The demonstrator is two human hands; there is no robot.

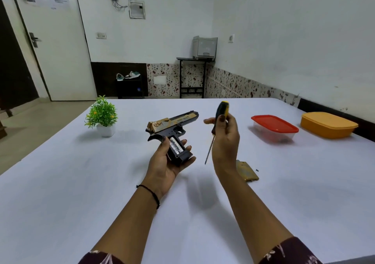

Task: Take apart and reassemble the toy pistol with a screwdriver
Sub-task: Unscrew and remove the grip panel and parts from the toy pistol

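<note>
The left hand [168, 162] holds the toy pistol [172, 130] above the white counter [60, 182], its fingers [187, 147] wrapped around the grip, muzzle pointing away to the right. The grip's side is open, showing a battery [175, 146] seated inside. The right hand [224, 140] is raised beside it, fingers clamped on the black-and-yellow handle of a screwdriver [217, 125] whose shaft points down, clear of the pistol. A gold grip cover [248, 171] lies on the counter behind the right wrist, a small dark screw [257, 170] just beside it. Further right sit a red-lidded box [275, 128] and an orange box [328, 124]; a small potted plant [102, 115] stands at the left.
</note>
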